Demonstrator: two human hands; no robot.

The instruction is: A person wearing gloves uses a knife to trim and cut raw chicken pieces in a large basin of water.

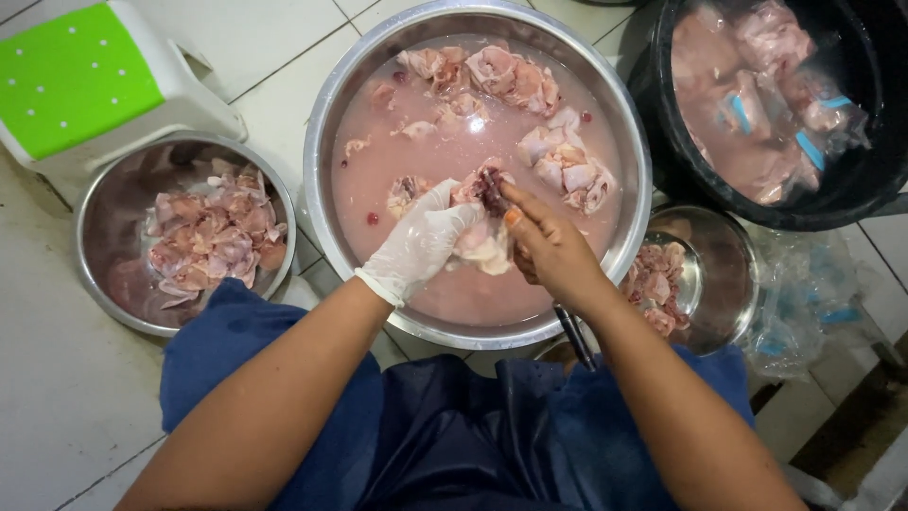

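My left hand (421,241), in a white glove, grips a raw chicken piece (482,241) over a large steel basin (331,114) of pinkish water with several more chicken pieces (558,161) floating in it. My bare right hand (549,248) presses its thumb and fingers onto the same piece, pinching at a dark red bit (492,189) on top. A thin dark handle (574,336) sticks out below my right wrist; whether the hand holds it is hidden.
A smaller steel bowl (113,237) at left holds chicken pieces. Another small steel bowl (728,274) at right holds scraps. A black tub (681,170) top right contains bagged chicken. A white-and-green plastic stool (85,85) stands top left. Crumpled plastic bags (804,303) lie on the tiled floor.
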